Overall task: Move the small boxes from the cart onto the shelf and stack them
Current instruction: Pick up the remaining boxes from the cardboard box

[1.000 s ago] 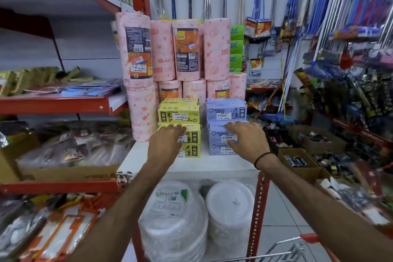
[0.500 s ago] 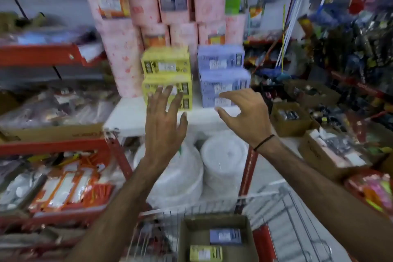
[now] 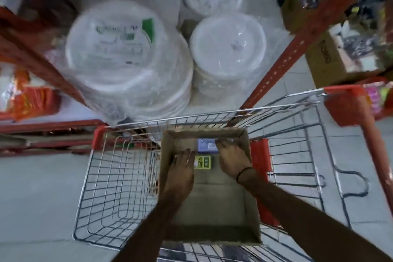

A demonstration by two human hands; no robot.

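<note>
Head view looks straight down into a wire cart [image 3: 110,187] holding an open cardboard carton [image 3: 251,198], with both hands reaching to its far end. Left hand [image 3: 181,166] lies flat, fingers spread and holding nothing, touching the left edge of the yellow box [image 3: 203,162]. Right hand [image 3: 232,155] rests its fingers on the blue box [image 3: 206,145] just beyond; whether that grip has closed cannot be told.
</note>
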